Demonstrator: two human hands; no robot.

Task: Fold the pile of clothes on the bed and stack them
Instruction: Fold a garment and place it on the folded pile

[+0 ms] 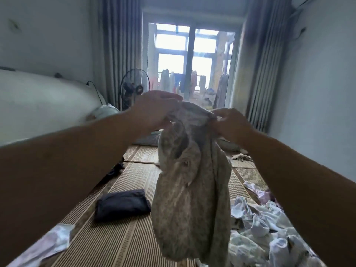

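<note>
Both hands are raised above the bed (119, 247), holding a speckled grey-brown garment (192, 199) up by its top edge. The left hand (154, 110) has its fingers curled over one end of that edge, and the right hand (231, 122) pinches the other end between thumb and fingers. Both are somewhat blurred. The garment hangs down in a loose, bunched length between them, clear of the woven mat that covers the bed, over its middle.

A dark folded garment (122, 204) lies flat on the mat just left of the hanging one, toward the bed's left edge. The unfolded pile of clothes (260, 228), pale and crumpled, lies along the right edge and spreads toward the near right corner. A pale cloth (44, 245) lies at the near left corner, and a small dark item (115, 168) lies farther along the left edge.

Beyond the far edge of the bed stand a fan (134, 87), long curtains (121, 45) and a glass door (190, 60).
</note>
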